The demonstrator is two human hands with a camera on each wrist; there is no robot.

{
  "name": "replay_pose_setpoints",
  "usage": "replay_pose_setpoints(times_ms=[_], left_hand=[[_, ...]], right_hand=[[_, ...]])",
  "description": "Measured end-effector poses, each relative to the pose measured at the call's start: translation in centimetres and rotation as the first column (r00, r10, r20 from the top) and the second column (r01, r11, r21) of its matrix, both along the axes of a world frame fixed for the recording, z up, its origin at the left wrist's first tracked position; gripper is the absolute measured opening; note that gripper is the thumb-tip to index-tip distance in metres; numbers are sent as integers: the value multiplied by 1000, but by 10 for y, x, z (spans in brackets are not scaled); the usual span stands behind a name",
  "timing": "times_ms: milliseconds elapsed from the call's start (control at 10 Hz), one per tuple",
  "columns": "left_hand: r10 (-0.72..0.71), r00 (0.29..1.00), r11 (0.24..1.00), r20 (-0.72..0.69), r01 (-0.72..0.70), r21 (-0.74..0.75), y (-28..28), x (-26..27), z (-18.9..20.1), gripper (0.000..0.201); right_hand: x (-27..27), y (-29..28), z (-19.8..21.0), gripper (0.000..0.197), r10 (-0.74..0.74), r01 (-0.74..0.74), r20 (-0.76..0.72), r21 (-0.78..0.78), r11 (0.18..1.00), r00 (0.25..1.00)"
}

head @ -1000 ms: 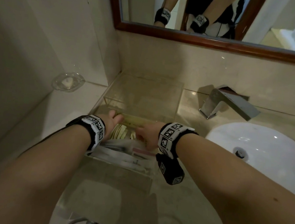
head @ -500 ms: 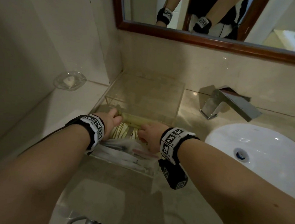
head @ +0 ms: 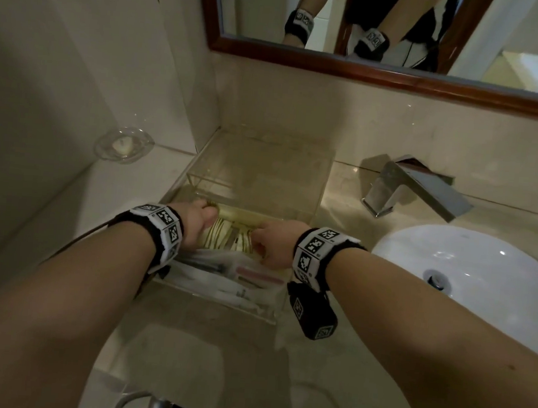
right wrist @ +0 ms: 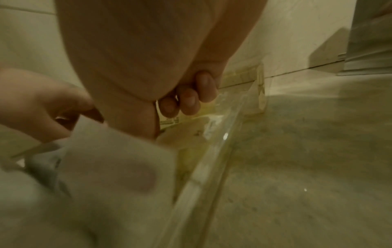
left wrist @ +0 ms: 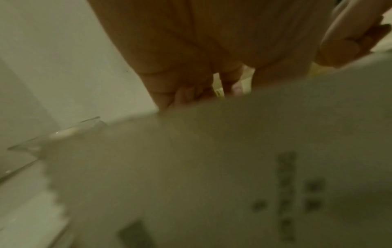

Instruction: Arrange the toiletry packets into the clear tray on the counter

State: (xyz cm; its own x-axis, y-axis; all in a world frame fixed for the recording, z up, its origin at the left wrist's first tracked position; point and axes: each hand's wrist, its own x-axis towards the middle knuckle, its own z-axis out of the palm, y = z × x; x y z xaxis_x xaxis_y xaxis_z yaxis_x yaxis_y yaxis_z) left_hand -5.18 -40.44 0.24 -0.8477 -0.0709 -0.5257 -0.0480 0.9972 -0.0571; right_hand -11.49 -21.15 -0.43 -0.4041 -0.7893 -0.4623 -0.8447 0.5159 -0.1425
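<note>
Both hands, left hand (head: 197,222) and right hand (head: 274,243), curl around upright cream packets (head: 226,237) inside clear tray (head: 322,188); crowding risks toppling neighbouring white packets (head: 223,277).

Head view: high above the counter (head: 338,364), facing forward and down past both forearms toward the clear tray (head: 307,187) in the wall corner — wide enough to take in the sink (head: 468,271), the faucet (head: 423,190) and the mirror (head: 384,71). Left wrist view: very near, looking along the left hand (left wrist: 201,50) from below, half blocked by a blurred white packet (left wrist: 212,167). Right wrist view: equally close, low beside the tray's right wall (right wrist: 216,151), looking along the right hand (right wrist: 148,58). Shared by all three — the two hands over the tray's front compartment.
</note>
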Motion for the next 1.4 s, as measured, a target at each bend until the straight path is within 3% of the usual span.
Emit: replay_pose_setpoints(times_ms=[100,300,500,800,1200,1400], left_hand=[[26,999,999,-32,-25,36,-2,1,1,28],[72,997,996,-23,-70,63,-2,3,0,37],[132,991,987,-8,-130,93,6,2,7,27],[169,986,969,2,-167,184,15,12,10,12],[179,984,972,-17,-174,155,22,9,24,27],[177,975,979,-138,-160,125,43,-2,50,30]], right_hand=[[-2,-2,1,13,-8,8,4,-6,1000,1000],[2,-4,2,23,-99,104,91,-53,993,991],[4,3,21,39,-86,99,138,-94,991,987],[15,-6,17,22,-110,114,93,-44,992,990],[9,16,29,26,-176,189,106,-130,973,979],[0,42,56,35,-238,239,28,-147,960,971]])
